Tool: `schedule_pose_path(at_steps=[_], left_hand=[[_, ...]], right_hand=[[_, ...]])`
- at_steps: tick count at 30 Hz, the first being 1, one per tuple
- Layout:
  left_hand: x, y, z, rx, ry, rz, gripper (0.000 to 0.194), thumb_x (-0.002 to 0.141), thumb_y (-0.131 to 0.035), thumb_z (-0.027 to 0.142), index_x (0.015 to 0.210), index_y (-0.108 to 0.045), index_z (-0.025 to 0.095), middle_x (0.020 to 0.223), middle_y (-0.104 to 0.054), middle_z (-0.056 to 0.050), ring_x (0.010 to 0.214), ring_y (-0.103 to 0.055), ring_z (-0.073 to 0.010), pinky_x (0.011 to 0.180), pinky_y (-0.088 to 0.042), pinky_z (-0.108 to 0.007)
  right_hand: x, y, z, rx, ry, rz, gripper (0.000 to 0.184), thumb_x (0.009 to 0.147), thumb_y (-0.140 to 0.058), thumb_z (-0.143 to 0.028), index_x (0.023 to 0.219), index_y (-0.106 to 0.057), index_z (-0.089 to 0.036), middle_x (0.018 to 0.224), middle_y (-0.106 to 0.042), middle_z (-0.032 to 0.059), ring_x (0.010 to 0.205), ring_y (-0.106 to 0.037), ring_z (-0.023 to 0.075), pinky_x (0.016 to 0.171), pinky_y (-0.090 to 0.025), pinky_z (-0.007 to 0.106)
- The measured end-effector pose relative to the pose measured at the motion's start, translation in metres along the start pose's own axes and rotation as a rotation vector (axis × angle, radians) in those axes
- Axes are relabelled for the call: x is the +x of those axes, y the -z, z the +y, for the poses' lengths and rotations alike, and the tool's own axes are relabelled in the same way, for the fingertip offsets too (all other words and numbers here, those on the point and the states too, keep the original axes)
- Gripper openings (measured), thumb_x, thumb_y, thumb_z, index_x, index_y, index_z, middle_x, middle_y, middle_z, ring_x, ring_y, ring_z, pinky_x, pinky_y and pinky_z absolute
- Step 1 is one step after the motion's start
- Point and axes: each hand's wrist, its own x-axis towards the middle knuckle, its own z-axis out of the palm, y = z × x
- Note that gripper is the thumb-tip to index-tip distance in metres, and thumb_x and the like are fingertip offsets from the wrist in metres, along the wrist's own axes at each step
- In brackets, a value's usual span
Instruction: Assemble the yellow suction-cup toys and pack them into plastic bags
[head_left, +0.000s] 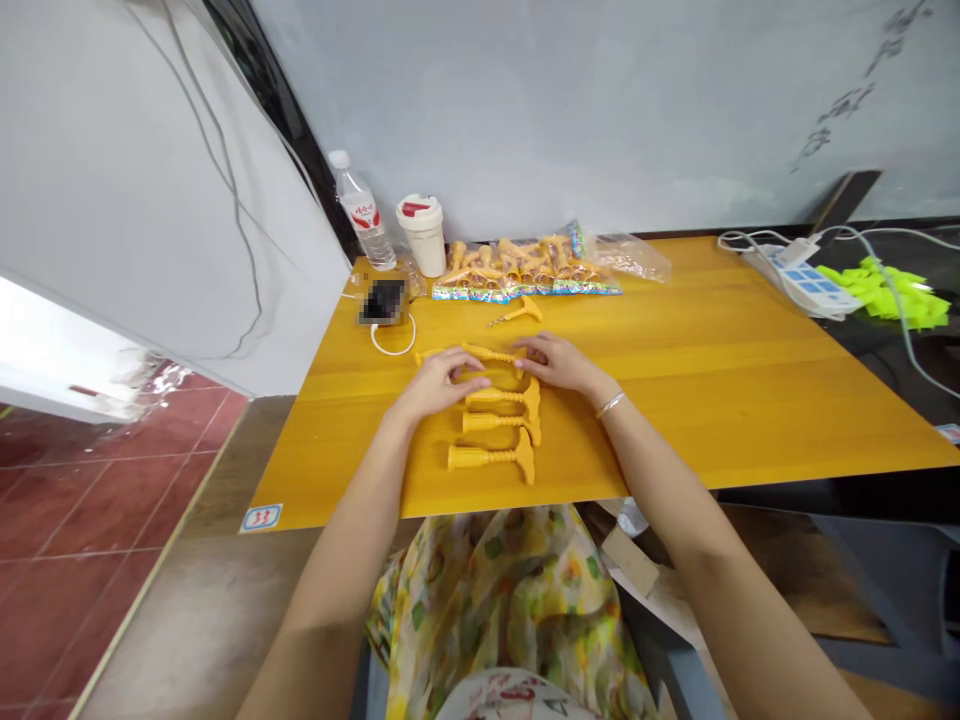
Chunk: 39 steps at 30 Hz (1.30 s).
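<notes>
Several yellow T-handled corkscrews lie in a row on the table before me, among them a front corkscrew (487,457) and one just behind it (495,421). My left hand (442,382) rests over the row's left side, fingers curved and apart, its thumb near the sleeve end of another corkscrew. My right hand (559,362) has its fingertips closed around the handle of the rearmost yellow tool in the row (491,353). Part of a yellow piece (426,355) shows behind my left hand. Farther back lies a corkscrew with its metal spiral bare (517,312).
Clear bags of yellow corkscrews (517,268) lie along the back. A white cup (422,235), a water bottle (364,215) and a phone with a white cable (384,300) stand or lie at back left. A power strip (806,280) is at right.
</notes>
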Motion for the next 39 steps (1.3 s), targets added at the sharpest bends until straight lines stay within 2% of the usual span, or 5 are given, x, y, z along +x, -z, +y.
schedule_pose_path(at_steps=[6,11,18,24,39], left_hand=[[0.000,0.012,-0.025,0.358,0.168,0.411,0.031,0.084,-0.063,0.035,0.110,-0.065,0.018,0.114,-0.061,-0.013,0.113,-0.055,-0.0307,0.102,-0.044,-0.047],[-0.001,0.006,-0.041,0.505,0.337,0.319,0.042,0.075,-0.060,0.020,0.117,-0.058,0.015,0.122,-0.058,-0.017,0.119,-0.053,-0.0370,0.104,-0.043,-0.053],[0.003,0.002,-0.066,0.275,0.185,0.383,0.028,0.070,-0.055,0.012,0.095,-0.061,0.020,0.095,-0.068,-0.010,0.091,-0.061,-0.0278,0.092,-0.049,-0.047],[0.009,0.002,-0.044,-0.065,0.086,0.565,0.031,0.081,-0.059,0.024,0.111,-0.061,0.020,0.111,-0.066,-0.008,0.099,-0.063,-0.0199,0.083,-0.051,-0.031],[0.008,-0.003,-0.026,-0.009,-0.034,0.445,0.026,0.090,-0.056,0.032,0.111,-0.065,0.021,0.114,-0.067,-0.010,0.110,-0.061,-0.0224,0.086,-0.051,-0.032]], right_hand=[[0.027,-0.012,0.029,-0.196,-0.124,0.368,0.045,0.096,-0.051,-0.037,0.137,-0.058,-0.019,0.123,-0.055,0.0165,0.118,-0.051,0.0292,0.104,-0.042,0.046],[0.054,-0.021,0.032,-0.335,-0.328,0.309,0.051,0.097,-0.050,-0.035,0.147,-0.049,-0.025,0.141,-0.048,0.0178,0.124,-0.044,0.0338,0.100,-0.041,0.049],[0.047,-0.018,0.025,-0.360,-0.336,0.254,0.032,0.098,-0.049,-0.036,0.119,-0.070,-0.021,0.115,-0.058,0.0184,0.108,-0.049,0.0323,0.093,-0.043,0.047],[0.043,-0.005,0.004,-0.218,-0.282,0.404,0.037,0.101,-0.040,-0.031,0.128,-0.062,-0.017,0.123,-0.046,0.0190,0.107,-0.054,0.0286,0.092,-0.049,0.043],[0.038,-0.007,-0.046,-0.189,-0.199,0.370,0.032,0.101,-0.041,-0.029,0.122,-0.063,-0.020,0.122,-0.043,0.0150,0.096,-0.056,0.0233,0.086,-0.054,0.039]])
